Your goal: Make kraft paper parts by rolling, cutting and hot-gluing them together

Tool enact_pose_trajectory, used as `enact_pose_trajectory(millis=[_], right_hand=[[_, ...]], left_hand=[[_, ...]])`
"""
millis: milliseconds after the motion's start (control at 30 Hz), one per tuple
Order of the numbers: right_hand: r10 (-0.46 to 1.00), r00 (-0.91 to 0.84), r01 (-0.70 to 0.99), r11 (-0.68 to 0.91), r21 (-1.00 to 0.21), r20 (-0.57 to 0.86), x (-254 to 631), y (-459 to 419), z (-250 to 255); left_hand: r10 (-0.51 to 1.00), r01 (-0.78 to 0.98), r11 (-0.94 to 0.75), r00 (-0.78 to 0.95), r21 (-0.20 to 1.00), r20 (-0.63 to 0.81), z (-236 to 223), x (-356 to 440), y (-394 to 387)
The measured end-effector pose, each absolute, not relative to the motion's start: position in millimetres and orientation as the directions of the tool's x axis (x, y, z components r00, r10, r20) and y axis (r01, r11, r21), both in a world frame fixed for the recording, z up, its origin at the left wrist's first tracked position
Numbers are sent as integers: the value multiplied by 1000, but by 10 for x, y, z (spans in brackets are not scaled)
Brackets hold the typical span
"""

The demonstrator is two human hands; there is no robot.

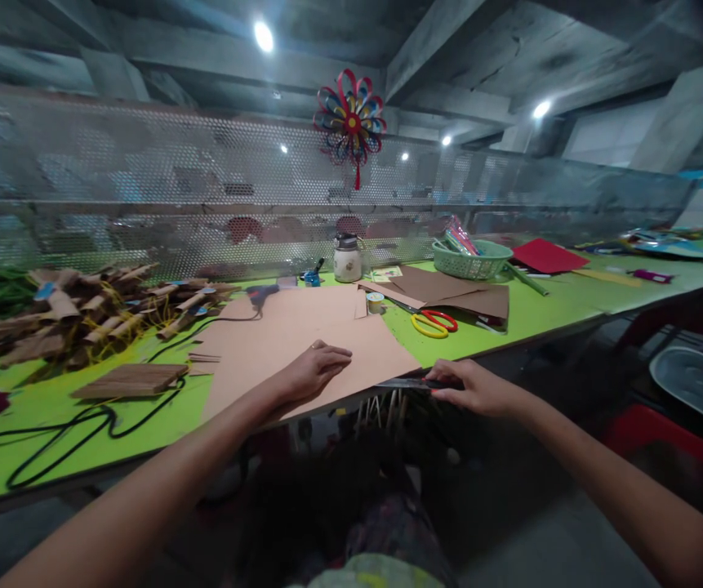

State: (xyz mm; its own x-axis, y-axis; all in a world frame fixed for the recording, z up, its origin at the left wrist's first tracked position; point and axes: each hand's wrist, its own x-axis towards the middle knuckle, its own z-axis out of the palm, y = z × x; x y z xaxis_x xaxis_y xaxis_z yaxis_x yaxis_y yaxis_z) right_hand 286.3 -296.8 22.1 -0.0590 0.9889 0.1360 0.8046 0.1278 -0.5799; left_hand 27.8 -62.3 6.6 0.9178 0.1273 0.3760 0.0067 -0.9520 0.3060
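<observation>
A large sheet of tan kraft paper lies at the front edge of the green table. My left hand rests on it, palm down, fingers stretched out together and holding nothing. Just beyond the paper's front right edge, my right hand is closed round the handle of a bladed cutting tool. Its grey blade points left along the paper's edge. Some red shows at the handle; my fingers hide the rest, so I cannot tell whether it is a knife or scissors. Scissors with yellow and red handles lie behind the right hand.
At the left are a heap of brown paper rolls, a stack of brown strips and a glue gun with a black cord. Behind stand a flask and a green basket. Brown sheets lie right of the kraft paper.
</observation>
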Motion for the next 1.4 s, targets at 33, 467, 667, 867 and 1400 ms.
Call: enact_pose_trajectory(millis=[33, 467, 667, 867, 1400], right_hand=[[989, -42, 812, 117, -571, 143, 2871, -2973, 215], [982, -109, 849, 173, -500, 154, 2382, -2699, 238], [976, -159, 828, 213, -519, 147, 2288, -2571, 241], [972, -182, 815, 232, -530, 146, 2278, -2621, 199], [965, -210, 838, 260, -480, 156, 2028, -2519, 173]], left_hand=[[131, 8, -950, 917, 312, 377, 64, 277, -622], [177, 23, -931, 901, 364, 397, -9, 299, -588], [155, 6, -940, 899, 340, 410, -12, 292, -603], [162, 2, -935, 892, 355, 421, 20, 292, -640], [155, 13, -948, 892, 318, 424, -13, 301, -626]])
